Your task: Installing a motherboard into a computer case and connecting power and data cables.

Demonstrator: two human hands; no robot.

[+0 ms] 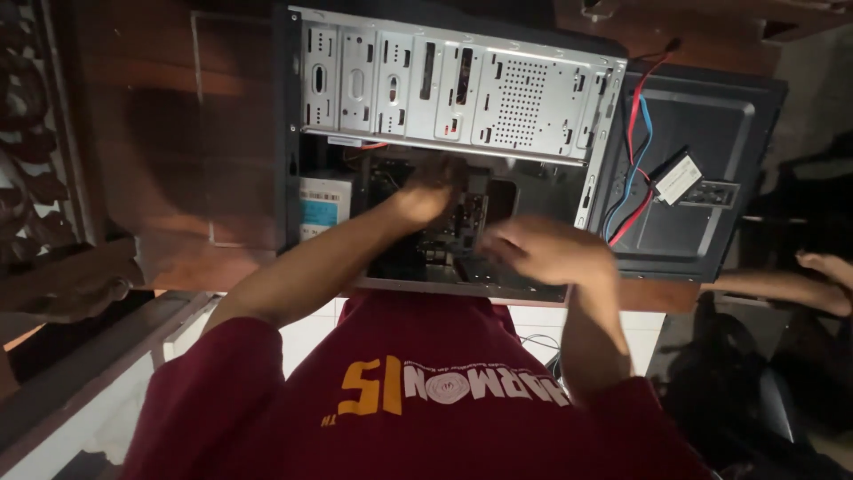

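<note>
On a dark wooden worktop [178,178] lies an open desktop PC case [444,151], side panel off, its silver drive-bay cage [453,89] at the far side. Both of the person's hands are down inside the case. The left hand [431,191] sits just below the drive-bay cage, fingers curled w/ knuckles up over the motherboard [458,231]; it is blurred, so I can't tell if it grips anything or only presses. The right hand [546,251] hovers at the case's near-right corner, fingers loosely spread & apart, nothing visibly in it. The motherboard lies flat in the case bottom, directly under the left hand and just left of the right hand.

Judged from looks: the board is stiff but fragile, light, w/ sharp solder points & delicate parts; best held by its bare edges, not by components. The case is sheet metal, probably heavy-ish, edges may cut.

Left of the board, still inside the case, a pale-labelled power supply [324,204]. Right of the case lies the removed black side panel [702,178], w/ red & blue cables [635,169] running from the case to a small drive [677,178] resting on it. Further right, another person's hand [822,271] reaches in at the picture edge
</note>
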